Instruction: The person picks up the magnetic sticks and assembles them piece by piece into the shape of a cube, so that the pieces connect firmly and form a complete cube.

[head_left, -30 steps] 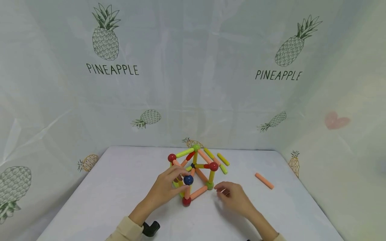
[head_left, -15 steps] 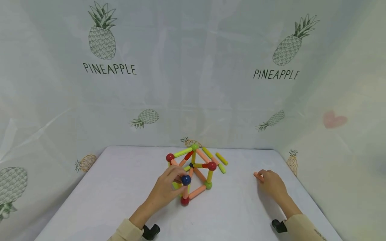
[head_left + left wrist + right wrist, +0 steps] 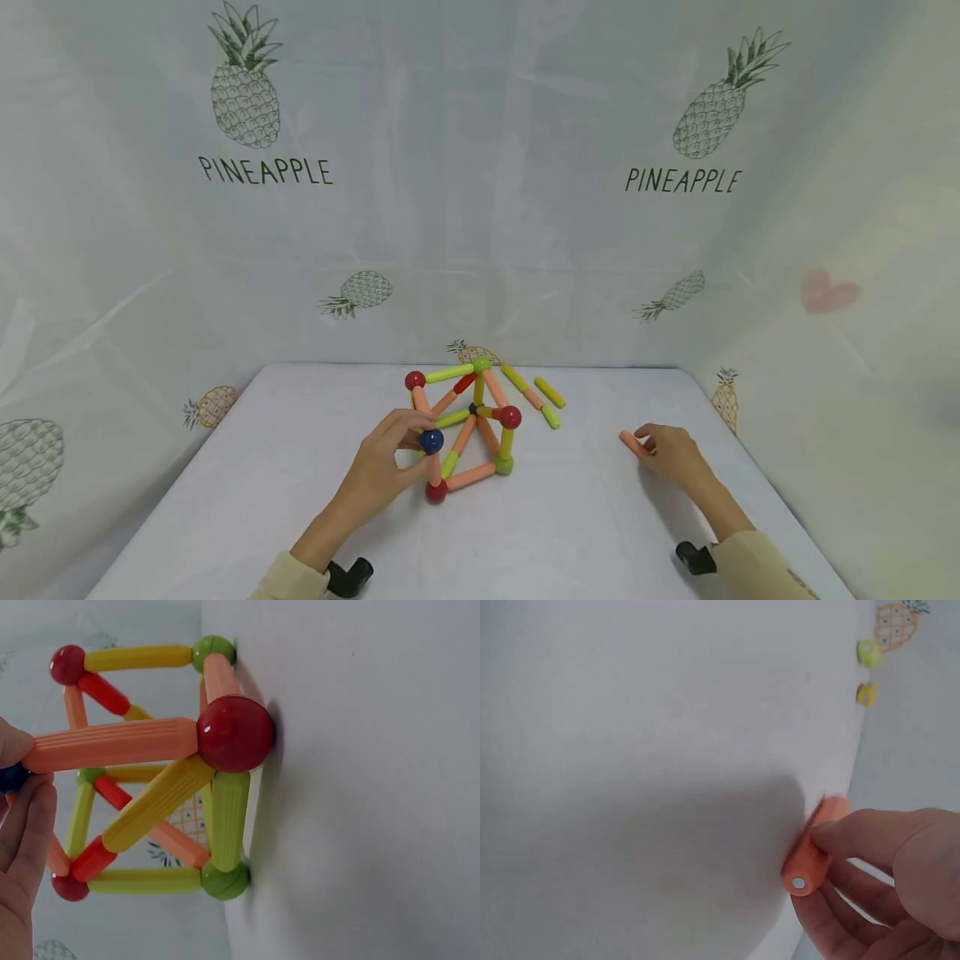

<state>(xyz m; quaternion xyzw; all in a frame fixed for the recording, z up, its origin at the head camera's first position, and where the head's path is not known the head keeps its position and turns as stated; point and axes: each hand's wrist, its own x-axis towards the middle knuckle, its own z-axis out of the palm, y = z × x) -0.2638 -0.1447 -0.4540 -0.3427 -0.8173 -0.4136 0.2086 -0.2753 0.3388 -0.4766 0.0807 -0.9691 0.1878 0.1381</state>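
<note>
A cube-like frame of magnetic rods and balls [image 3: 471,477] stands on the table, its rods orange, yellow, lime and red. My left hand [image 3: 378,468] grips the blue ball [image 3: 431,441] at its near top corner, thumb below and fingers behind. From that ball an orange rod [image 3: 120,745] runs down to a red ball [image 3: 236,733] on the tabletop. Over to the right, my right hand [image 3: 677,458] pinches a loose orange magnetic rod [image 3: 801,862] between thumb and fingers, close over the table. A silvery magnet disc shows at the rod's end.
Behind the frame, to its right, lie a line of loose rods [image 3: 532,398] and a single yellow rod [image 3: 550,392]. A pineapple-print cloth [image 3: 480,208] hangs along the table's back edge. Black wrist devices [image 3: 350,577] sit at both sleeves.
My right hand has moved right from beside the frame and taken hold of the orange rod, shifting it slightly left. My left hand has drawn the frame a little left, turning it somewhat.
</note>
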